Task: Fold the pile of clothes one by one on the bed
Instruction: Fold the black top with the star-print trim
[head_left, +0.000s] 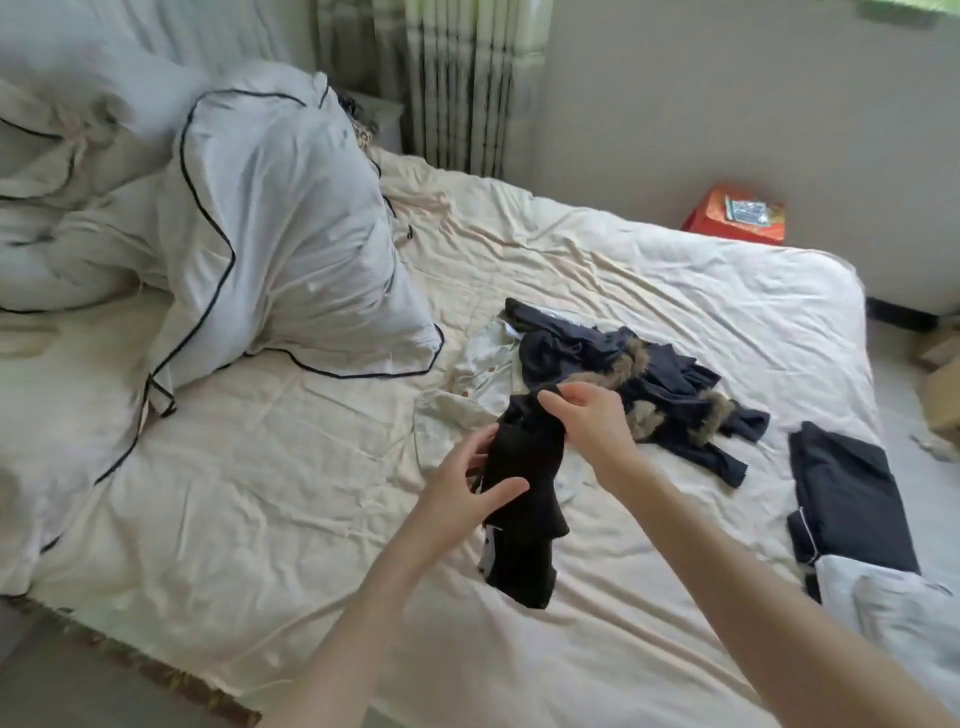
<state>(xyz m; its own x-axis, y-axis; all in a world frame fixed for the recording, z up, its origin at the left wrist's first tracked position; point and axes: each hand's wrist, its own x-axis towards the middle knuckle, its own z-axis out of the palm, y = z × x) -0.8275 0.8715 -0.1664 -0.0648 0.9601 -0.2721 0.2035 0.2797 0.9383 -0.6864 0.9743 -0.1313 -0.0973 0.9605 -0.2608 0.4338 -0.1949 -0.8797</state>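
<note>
A black garment (524, 540) hangs over the cream bed sheet (291, 483) in the middle of the bed. My right hand (592, 421) pinches its top edge. My left hand (467, 493) holds its left side, thumb across the front. Behind it lies a pale button shirt (483, 379) and a dark navy garment with brown fur trim (639, 379), loosely piled. At the right edge of the bed lie a folded dark garment (847, 499) and a folded pale one (893, 608).
A bunched white duvet with black piping (270, 234) and pillows fill the bed's left and back. An orange box (735, 213) stands on the floor beyond the far corner. Curtains (447, 78) hang behind. Cardboard (943, 374) lies on the floor at right.
</note>
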